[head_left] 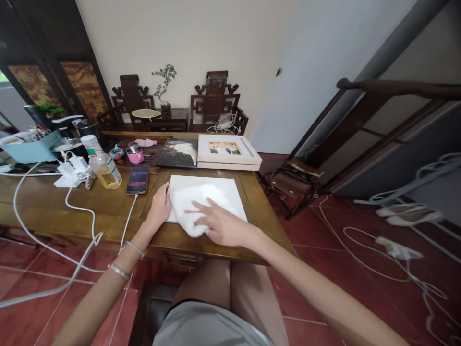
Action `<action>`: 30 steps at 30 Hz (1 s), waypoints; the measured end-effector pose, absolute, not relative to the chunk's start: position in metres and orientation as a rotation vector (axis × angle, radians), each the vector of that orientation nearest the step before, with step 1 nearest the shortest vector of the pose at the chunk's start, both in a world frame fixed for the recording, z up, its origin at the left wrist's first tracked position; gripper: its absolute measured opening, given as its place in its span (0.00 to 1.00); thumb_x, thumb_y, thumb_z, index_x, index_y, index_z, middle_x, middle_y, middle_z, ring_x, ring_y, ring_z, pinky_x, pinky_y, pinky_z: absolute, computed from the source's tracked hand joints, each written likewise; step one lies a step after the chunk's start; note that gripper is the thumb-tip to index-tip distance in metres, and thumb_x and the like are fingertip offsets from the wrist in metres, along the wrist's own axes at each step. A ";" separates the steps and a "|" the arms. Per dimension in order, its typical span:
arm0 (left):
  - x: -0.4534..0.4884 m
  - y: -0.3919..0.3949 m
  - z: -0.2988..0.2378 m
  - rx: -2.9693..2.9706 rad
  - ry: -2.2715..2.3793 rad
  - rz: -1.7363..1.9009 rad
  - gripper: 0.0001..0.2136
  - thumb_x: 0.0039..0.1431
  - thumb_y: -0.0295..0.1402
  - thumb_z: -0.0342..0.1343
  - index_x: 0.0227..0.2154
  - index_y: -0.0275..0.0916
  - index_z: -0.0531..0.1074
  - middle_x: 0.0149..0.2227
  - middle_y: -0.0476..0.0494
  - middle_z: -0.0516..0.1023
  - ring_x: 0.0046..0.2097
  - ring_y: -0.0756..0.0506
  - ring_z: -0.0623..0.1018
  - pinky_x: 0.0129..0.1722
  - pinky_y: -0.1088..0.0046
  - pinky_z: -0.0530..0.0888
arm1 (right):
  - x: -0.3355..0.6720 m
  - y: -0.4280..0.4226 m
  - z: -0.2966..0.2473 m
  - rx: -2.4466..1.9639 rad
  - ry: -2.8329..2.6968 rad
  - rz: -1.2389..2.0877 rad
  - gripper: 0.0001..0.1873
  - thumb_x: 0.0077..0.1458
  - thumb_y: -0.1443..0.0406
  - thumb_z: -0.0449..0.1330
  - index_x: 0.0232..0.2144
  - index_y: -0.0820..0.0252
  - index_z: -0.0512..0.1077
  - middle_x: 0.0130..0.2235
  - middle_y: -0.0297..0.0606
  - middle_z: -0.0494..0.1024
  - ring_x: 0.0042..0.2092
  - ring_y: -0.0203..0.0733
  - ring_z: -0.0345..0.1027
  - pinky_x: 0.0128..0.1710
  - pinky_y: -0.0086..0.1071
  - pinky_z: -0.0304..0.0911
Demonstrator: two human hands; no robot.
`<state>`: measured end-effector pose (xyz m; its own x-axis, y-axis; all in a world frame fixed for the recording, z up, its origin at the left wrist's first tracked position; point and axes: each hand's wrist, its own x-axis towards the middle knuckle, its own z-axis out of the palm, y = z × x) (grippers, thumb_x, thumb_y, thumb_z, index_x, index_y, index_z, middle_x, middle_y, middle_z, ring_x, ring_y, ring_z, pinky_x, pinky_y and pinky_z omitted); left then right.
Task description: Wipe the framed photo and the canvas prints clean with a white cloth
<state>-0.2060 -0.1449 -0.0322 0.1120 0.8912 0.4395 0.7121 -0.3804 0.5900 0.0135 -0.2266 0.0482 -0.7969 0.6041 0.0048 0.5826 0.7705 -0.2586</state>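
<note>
A flat white rectangular panel, like an album cover (190, 180), lies on the wooden table in front of me. My left hand (160, 204) holds its left edge, with the fingertips at the edge and the far side of the grip hidden. On top of the panel is a bunched white cloth (216, 191), part of it hanging past the panel's near edge. My right hand (216, 221) lies on this cloth with its fingers spread, pressing it from above.
Behind the panel lie a dark photo album (176, 153) and a white framed photo box (230, 153). To the left are a phone (138, 179) on a charging cable, a pink cup (135, 154), a bottle of yellow liquid (103, 163) and white chargers (74, 170). The table (264, 226) ends at right.
</note>
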 end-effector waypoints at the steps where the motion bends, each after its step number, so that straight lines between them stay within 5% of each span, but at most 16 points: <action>1: -0.205 -0.146 -0.033 2.175 1.610 1.086 0.20 0.60 0.27 0.41 0.53 0.28 0.65 0.58 0.29 0.68 0.61 0.39 0.66 0.62 0.58 0.61 | 0.029 -0.235 0.049 -0.984 -2.847 0.417 0.26 0.43 0.77 0.49 0.43 0.59 0.74 0.62 0.40 0.63 0.66 0.50 0.43 0.63 0.58 0.40; 8: -0.202 -0.149 -0.029 2.106 1.764 0.877 0.20 0.59 0.29 0.45 0.51 0.22 0.68 0.62 0.23 0.59 0.67 0.36 0.53 0.65 0.57 0.53 | 0.108 -0.225 0.013 -1.491 -2.381 0.450 0.23 0.47 0.75 0.47 0.43 0.60 0.73 0.61 0.44 0.65 0.66 0.50 0.42 0.63 0.57 0.39; 14: -0.201 -0.147 -0.011 1.641 1.681 0.943 0.16 0.55 0.29 0.52 0.46 0.28 0.72 0.65 0.28 0.54 0.68 0.37 0.44 0.65 0.56 0.46 | 0.111 -0.215 -0.009 -1.407 -2.259 0.541 0.21 0.49 0.73 0.47 0.41 0.57 0.73 0.60 0.38 0.66 0.67 0.45 0.39 0.65 0.52 0.39; 17: -0.198 -0.158 0.005 1.285 1.511 1.086 0.17 0.54 0.30 0.55 0.47 0.34 0.71 0.62 0.32 0.61 0.66 0.34 0.55 0.63 0.52 0.55 | 0.111 -0.216 -0.011 -1.392 -2.223 0.534 0.21 0.50 0.72 0.47 0.42 0.58 0.73 0.59 0.41 0.67 0.67 0.46 0.41 0.65 0.53 0.39; 21: -0.190 -0.182 0.027 0.967 1.118 1.128 0.25 0.53 0.30 0.58 0.55 0.35 0.63 0.52 0.34 0.74 0.51 0.38 0.75 0.52 0.60 0.71 | 0.099 -0.206 -0.007 -1.460 -2.165 0.502 0.23 0.52 0.71 0.47 0.47 0.59 0.72 0.60 0.42 0.67 0.66 0.49 0.43 0.64 0.54 0.38; 26: -0.179 -0.201 0.048 0.867 1.061 1.220 0.28 0.54 0.24 0.54 0.58 0.35 0.59 0.52 0.36 0.74 0.49 0.41 0.77 0.48 0.66 0.75 | 0.039 -0.204 0.031 -1.279 -2.304 0.451 0.26 0.48 0.75 0.48 0.48 0.59 0.71 0.64 0.43 0.58 0.68 0.53 0.34 0.62 0.61 0.35; 30: -0.174 -0.217 0.074 0.885 1.041 1.327 0.25 0.57 0.29 0.54 0.58 0.36 0.60 0.55 0.38 0.73 0.54 0.39 0.73 0.52 0.63 0.73 | -0.005 -0.230 0.069 -0.919 -2.476 0.386 0.20 0.50 0.72 0.54 0.46 0.57 0.73 0.68 0.38 0.45 0.68 0.55 0.25 0.62 0.63 0.33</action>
